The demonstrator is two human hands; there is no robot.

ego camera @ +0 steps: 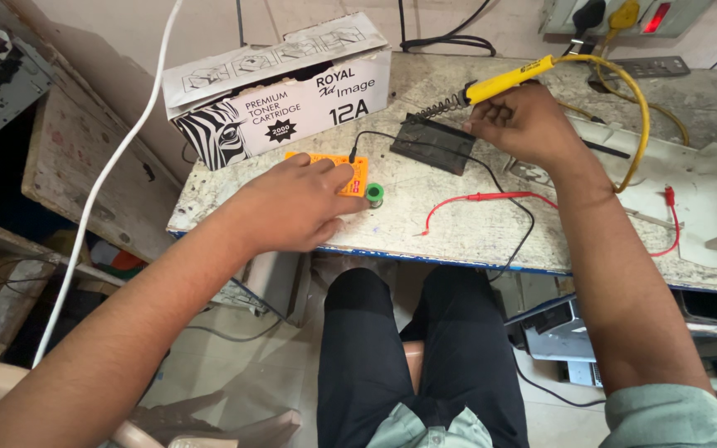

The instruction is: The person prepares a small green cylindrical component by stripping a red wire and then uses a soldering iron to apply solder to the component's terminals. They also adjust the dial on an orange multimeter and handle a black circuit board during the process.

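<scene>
Bare forearms, pale grey-green shirt w/ what looks like rolled-up sleeves, dark black trousers on both legs.

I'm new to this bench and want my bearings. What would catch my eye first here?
The yellow-handled soldering iron, held by the right hand at the far side of the bench over a dark stand. Nearer, the left hand rests on an orange multimeter, a small solder spool beside it. Behind stands a zebra-printed carton.

Bare benchtop between the hands; cardboard box and red lead obstructing.
</scene>
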